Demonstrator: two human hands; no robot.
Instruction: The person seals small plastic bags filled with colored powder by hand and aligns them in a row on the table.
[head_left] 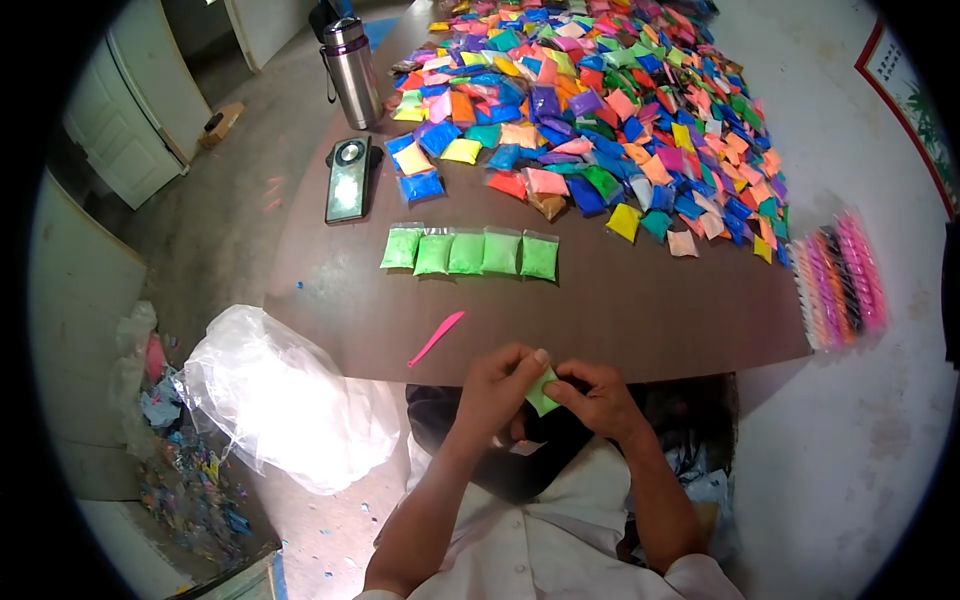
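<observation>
Between my two hands is a small light-green packet point(541, 394), held just off the table's front edge above my lap. My left hand point(497, 385) pinches its upper left side with thumb and fingers. On the other side, my right hand point(598, 398) grips it with the thumb pressed on its face. Part of the packet is hidden by the fingers. Ahead on the table lies a row of several similar green packets point(466, 252), side by side. A pink plastic knife point(437, 338) rests on the tabletop to the left of my hands.
Many colourful packets point(620, 120) are heaped across the far table point(690, 320). A steel thermos point(352, 75) and a phone point(348, 180) stand and lie at the left. Bundled twisted sticks point(838, 285) sit at the right edge. A clear plastic bag point(290, 400) hangs at front left.
</observation>
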